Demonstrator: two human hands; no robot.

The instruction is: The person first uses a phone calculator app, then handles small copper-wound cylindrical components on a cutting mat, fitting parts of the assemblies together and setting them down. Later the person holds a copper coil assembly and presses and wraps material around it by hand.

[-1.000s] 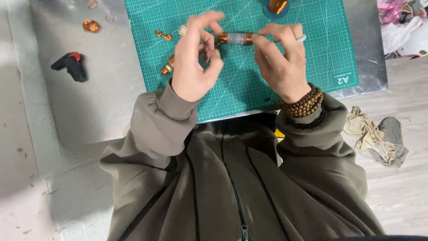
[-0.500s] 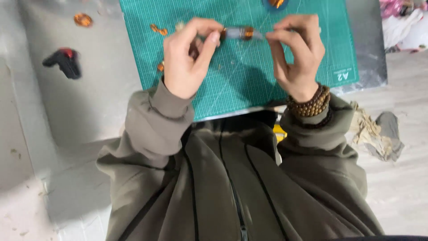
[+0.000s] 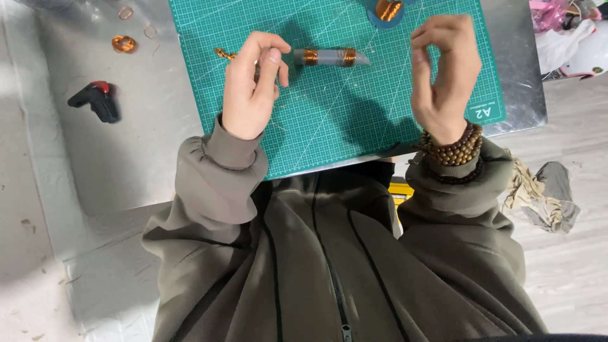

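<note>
Head cam: left hand [image 3: 252, 88] pinches one end of a grey rod [image 3: 330, 57] wrapped with two copper coils, holding it just over the green cutting mat [image 3: 329, 120]. Right hand [image 3: 443, 69] hovers near the rod's tip, fingers loosely curled, holding nothing. Small black tool [image 3: 96, 100] lies well off left.

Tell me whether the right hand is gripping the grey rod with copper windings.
No, the right hand is lifted clear of the grey rod, which only the left hand holds.

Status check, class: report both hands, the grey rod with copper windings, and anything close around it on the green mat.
Left hand pinching the grey rod at its end. Right hand apart, fingers curled, empty. Copper coil beyond the rod, green mat beneath.
</note>
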